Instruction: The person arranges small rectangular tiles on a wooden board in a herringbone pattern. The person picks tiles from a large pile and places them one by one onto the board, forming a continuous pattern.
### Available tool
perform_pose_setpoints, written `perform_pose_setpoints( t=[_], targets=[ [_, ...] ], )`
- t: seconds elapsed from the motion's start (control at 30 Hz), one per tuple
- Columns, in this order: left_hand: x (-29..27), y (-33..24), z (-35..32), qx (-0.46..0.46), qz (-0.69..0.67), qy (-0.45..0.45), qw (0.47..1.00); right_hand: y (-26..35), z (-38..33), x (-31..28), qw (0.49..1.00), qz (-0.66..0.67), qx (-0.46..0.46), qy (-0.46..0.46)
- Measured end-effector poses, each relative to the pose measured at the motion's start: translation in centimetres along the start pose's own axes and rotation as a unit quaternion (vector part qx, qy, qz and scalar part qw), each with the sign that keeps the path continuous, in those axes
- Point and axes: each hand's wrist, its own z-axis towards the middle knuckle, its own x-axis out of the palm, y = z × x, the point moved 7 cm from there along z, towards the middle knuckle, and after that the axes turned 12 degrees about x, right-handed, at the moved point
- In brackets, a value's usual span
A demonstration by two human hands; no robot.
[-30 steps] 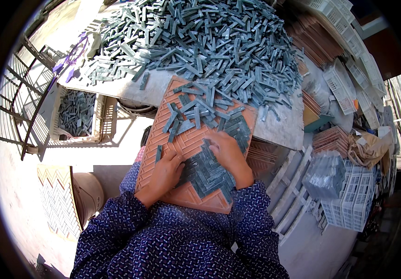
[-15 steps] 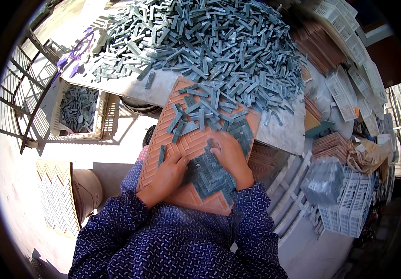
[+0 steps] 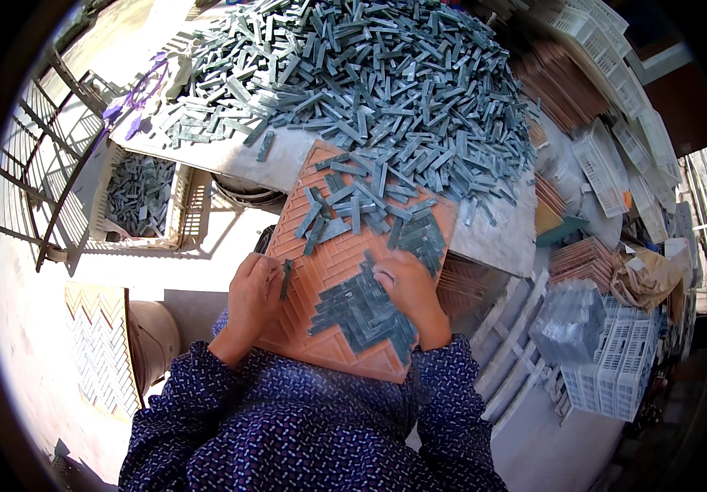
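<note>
A terracotta-coloured mould board [image 3: 288, 316] with herringbone grooves lies tilted across my lap, its far end against the table. Dark green stone strips [image 3: 363, 307] fill part of its grooves toward the lower right. At the board's left edge my left hand [image 3: 255, 295] pinches a single green stone strip [image 3: 286, 280] between thumb and fingers. My right hand [image 3: 411, 291] is over the filled grooves, its fingers curled together; what they hold, if anything, is hidden. Several loose strips [image 3: 356, 209] lie on the far part of the board.
A big heap of green strips [image 3: 370, 82] covers the table [image 3: 493, 238] ahead. A crate [image 3: 179, 205] of strips stands at left, near a patterned panel [image 3: 101, 348]. Stacked boards [image 3: 562, 86] and white baskets [image 3: 607, 361] crowd the right.
My left hand has moved left and away from me to the board's edge and taken hold of the lone strip there. My right hand has shifted slightly right and toward me.
</note>
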Motion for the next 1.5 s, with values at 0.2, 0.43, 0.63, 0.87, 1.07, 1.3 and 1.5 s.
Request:
perform_pose_setpoints(
  t=[0.2,0.43,0.63,0.87,1.07,1.3,1.5],
  targets=[
    [0.8,-0.1,-0.8,-0.04,0.088,0.09,0.991,4.9,4.0,3.6,0.994,0.076,0.026,-0.071],
    [1.8,0.4,-1.2,-0.025,0.105,0.095,0.99,4.7,6.4,6.7,0.984,0.109,0.138,-0.04],
    [1.9,-0.8,-1.7,0.019,0.023,0.106,0.994,1.0,2.9,4.9,0.938,0.274,0.207,0.047],
    [1.2,-1.3,-1.9,0.042,0.044,0.094,0.994,1.3,3.4,2.8,0.951,0.277,0.129,0.043],
    [1.2,-0.9,-2.3,0.053,0.069,0.108,0.99,0.3,2.6,3.1,0.929,0.289,0.217,0.083],
    [1.3,-1.2,-2.2,0.06,0.068,0.107,0.99,1.2,0.2,3.3,0.981,0.107,0.153,-0.049],
    [1.2,-1.3,-2.2,0.079,0.068,0.103,0.989,3.1,-0.6,2.5,0.988,0.006,0.127,-0.09]
  ],
)
